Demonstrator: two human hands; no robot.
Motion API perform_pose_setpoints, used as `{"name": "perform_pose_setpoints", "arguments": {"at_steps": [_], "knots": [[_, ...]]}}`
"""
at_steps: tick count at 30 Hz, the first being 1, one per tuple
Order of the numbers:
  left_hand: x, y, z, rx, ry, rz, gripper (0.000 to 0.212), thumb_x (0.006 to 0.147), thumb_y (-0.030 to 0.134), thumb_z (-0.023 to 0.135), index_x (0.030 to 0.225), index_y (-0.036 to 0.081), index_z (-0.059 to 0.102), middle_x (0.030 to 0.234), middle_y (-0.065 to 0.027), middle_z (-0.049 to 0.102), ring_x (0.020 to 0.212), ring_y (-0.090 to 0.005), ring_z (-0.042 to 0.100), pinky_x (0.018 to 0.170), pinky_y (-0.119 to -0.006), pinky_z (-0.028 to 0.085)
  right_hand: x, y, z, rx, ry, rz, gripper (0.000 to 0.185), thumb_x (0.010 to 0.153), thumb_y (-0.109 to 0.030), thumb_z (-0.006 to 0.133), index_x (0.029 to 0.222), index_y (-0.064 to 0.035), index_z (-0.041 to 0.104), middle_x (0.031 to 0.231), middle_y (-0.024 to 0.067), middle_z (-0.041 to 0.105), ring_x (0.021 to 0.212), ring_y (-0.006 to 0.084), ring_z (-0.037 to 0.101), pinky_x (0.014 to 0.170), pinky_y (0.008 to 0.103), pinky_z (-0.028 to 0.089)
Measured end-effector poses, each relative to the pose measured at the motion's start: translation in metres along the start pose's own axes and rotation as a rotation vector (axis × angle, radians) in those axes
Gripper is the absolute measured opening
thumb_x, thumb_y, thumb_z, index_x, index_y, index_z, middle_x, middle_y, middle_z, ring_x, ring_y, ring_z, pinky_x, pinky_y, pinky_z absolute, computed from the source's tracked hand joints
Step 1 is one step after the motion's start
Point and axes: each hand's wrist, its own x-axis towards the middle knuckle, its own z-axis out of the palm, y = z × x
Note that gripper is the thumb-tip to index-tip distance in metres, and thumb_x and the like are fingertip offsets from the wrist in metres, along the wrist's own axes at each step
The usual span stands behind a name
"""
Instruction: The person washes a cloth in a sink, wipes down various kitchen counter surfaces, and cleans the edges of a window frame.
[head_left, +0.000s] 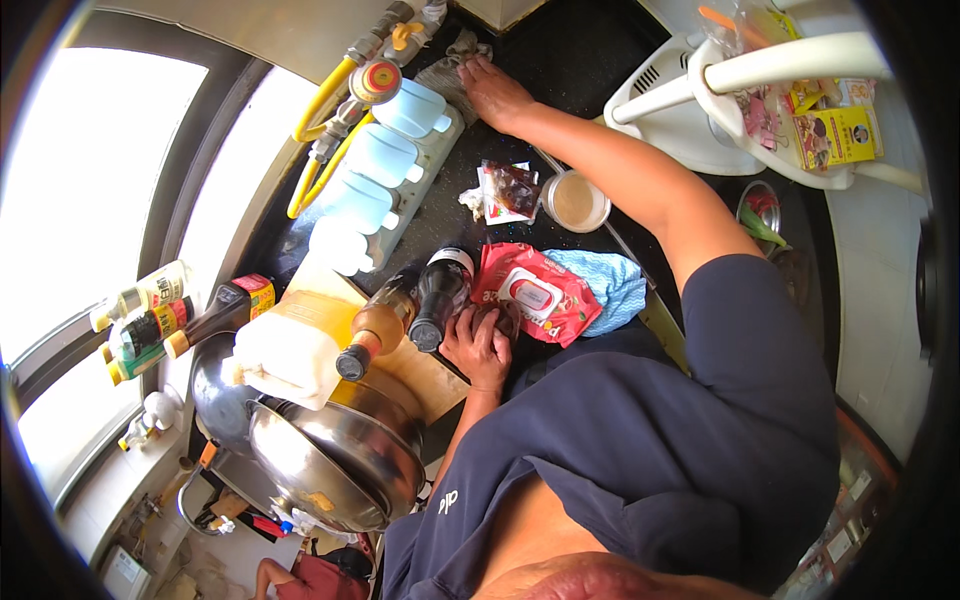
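Note:
My right hand (496, 94) reaches to the far corner of the black countertop (442, 225), its palm and fingers pressed down on a grey cloth (446, 79). Close to my body, my left hand (478, 341) curls around a dark brown container (507, 316), mostly covered by the fingers. Touching or almost touching that hand is a dark glass bottle (441, 300). On its other side lies a red pack of wet wipes (536, 292), partly over a blue-and-white wavy cloth (619, 289). Beside the grey cloth stands a row of pale blue lidded boxes (382, 154).
A tub of tan powder (576, 201) and small packets (510, 191) sit mid-counter. Left are an amber bottle (379, 319), a plastic jug (289, 349) and steel basins (337, 457). Yellow gas piping (322, 105) runs behind; a white rack (675, 105) stands right. Another person (322, 574) is lower left.

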Motion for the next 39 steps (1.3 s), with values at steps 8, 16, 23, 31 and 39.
{"name": "perform_pose_setpoints", "arguments": {"at_steps": [8, 16, 23, 31, 39], "knots": [[0.000, 0.001, 0.000, -0.024, -0.007, 0.009, 0.031, 0.070, 0.021, 0.058, 0.098, 0.018, 0.072, 0.114, -0.0053, 0.062, 0.112, -0.0316, 0.051, 0.092, -0.045, 0.037, 0.058, -0.010, -0.016, 0.064, -0.051, 0.123, 0.030, 0.082, -0.002, 0.050, 0.107, 0.0071, 0.064, 0.128, 0.0258, 0.055, 0.122, 0.0375, 0.053, 0.095, 0.0418, 0.050], [0.002, 0.002, 0.000, 0.006, 0.000, 0.028, 0.032, 0.071, 0.019, 0.058, 0.100, 0.018, 0.071, 0.116, -0.0059, 0.062, 0.114, -0.0329, 0.050, 0.094, -0.045, 0.036, 0.012, 0.009, 0.012, 0.017, 0.069, -0.116, 0.030, 0.087, -0.010, 0.050, 0.110, 0.0069, 0.059, 0.112, 0.0225, 0.061, 0.113, 0.0344, 0.056, 0.092, 0.0419, 0.050], [-0.001, -0.005, 0.005, 0.004, -0.013, 0.049, 0.034, 0.069, 0.022, 0.060, 0.101, 0.022, 0.071, 0.118, -0.0054, 0.060, 0.115, -0.0322, 0.050, 0.092, -0.046, 0.035, 0.063, -0.002, 0.006, -0.012, 0.428, 0.179, 0.022, 0.082, -0.010, 0.062, 0.102, 0.0011, 0.059, 0.105, 0.0219, 0.059, 0.103, 0.0365, 0.057, 0.087, 0.0446, 0.050], [0.000, 0.001, 0.004, 0.027, 0.000, 0.033, 0.031, 0.071, 0.024, 0.057, 0.098, 0.019, 0.072, 0.114, -0.0055, 0.061, 0.112, -0.0311, 0.051, 0.092, -0.045, 0.036, 0.083, -0.012, 0.014, 0.259, 0.315, 0.279, 0.013, 0.083, -0.008, 0.055, 0.090, 0.0006, 0.062, 0.103, 0.0226, 0.059, 0.097, 0.0402, 0.060, 0.082, 0.0475, 0.052], [0.010, 0.000, 0.010, 0.056, -0.024, 0.099, 0.030, 0.072, 0.026, 0.057, 0.096, 0.019, 0.072, 0.112, -0.0063, 0.060, 0.112, -0.0307, 0.051, 0.093, -0.044, 0.036, 0.083, 0.004, 0.018, 0.221, 0.249, 0.021, 0.017, 0.082, -0.008, 0.052, 0.088, 0.0004, 0.065, 0.093, 0.0220, 0.063, 0.091, 0.0399, 0.061, 0.082, 0.0469, 0.052]]}}
